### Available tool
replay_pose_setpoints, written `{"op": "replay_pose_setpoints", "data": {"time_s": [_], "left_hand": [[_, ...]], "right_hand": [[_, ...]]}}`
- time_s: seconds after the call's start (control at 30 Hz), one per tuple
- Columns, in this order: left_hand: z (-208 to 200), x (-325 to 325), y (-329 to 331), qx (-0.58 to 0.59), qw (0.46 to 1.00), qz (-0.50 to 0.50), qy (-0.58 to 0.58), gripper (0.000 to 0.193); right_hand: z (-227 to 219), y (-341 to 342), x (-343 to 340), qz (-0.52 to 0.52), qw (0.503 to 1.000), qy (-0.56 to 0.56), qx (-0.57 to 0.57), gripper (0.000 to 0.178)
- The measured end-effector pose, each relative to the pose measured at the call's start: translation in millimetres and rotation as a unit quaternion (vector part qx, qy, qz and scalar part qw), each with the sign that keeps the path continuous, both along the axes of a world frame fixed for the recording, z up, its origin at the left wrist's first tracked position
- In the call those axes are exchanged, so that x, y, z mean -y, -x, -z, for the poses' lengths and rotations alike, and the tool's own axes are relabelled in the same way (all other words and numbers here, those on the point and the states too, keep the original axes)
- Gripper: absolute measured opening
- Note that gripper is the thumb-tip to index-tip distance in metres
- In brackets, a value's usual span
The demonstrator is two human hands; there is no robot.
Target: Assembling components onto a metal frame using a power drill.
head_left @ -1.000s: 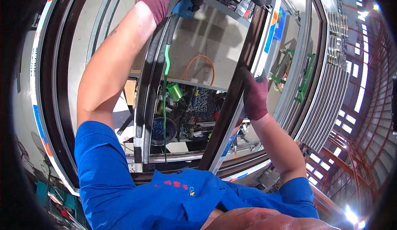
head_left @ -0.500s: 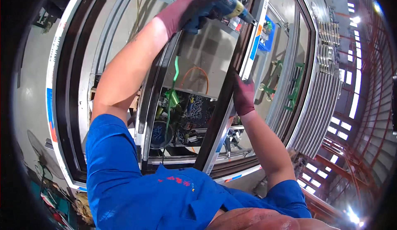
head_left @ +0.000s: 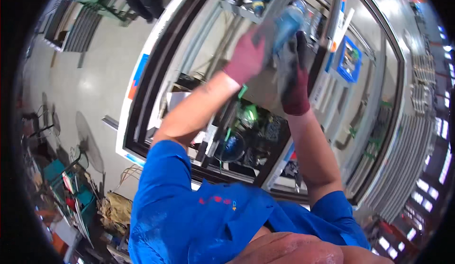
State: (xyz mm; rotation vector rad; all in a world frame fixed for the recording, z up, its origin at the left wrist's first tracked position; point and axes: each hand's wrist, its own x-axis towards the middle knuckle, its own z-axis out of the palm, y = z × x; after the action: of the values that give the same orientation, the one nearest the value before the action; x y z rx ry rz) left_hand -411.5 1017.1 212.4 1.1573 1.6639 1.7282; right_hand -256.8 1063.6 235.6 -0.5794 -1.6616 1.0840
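My left hand (head_left: 249, 55), in a maroon glove with dark palm and fingers, is closed round a blue cordless drill (head_left: 287, 24). The drill is smeared by motion and hangs above the window frame. Just beside it, on its right, is my right hand (head_left: 295, 81), gloved alike, with fingers stretched upward and apart. Blur hides whether those fingers touch the drill. Under both hands lies the large dark window frame (head_left: 137, 114) with white and coloured protective tape; its dark crossbar (head_left: 275, 162) runs along the right hand's side.
Through the frame's openings I see a blue bin (head_left: 350, 60) of small parts, a dark bowl of screws (head_left: 232, 145) and a green hose (head_left: 227, 135). Stacked metal profiles (head_left: 403, 157) stand at the right. A stand fan (head_left: 90, 140) and cluttered goods are on the left.
The drill in my left hand has come away from the crossbar. My right hand has let go of the bar and risen beside the drill. The whole view has shifted and turned.
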Motion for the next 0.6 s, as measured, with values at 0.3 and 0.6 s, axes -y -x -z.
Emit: {"op": "replay_pose_setpoints", "data": {"time_s": [0.3,0.6], "left_hand": [[-45.5,59.1,142.3,-0.465,0.882,-0.019,0.076,0.059],[33.9,90.6,265.8,-0.298,0.842,-0.095,0.439,0.058]], "right_hand": [[4.7,72.9,-35.8,-0.049,0.902,0.390,-0.178,0.056],[108.2,122.2,-153.4,-0.319,0.832,0.395,-0.224,0.064]]}}
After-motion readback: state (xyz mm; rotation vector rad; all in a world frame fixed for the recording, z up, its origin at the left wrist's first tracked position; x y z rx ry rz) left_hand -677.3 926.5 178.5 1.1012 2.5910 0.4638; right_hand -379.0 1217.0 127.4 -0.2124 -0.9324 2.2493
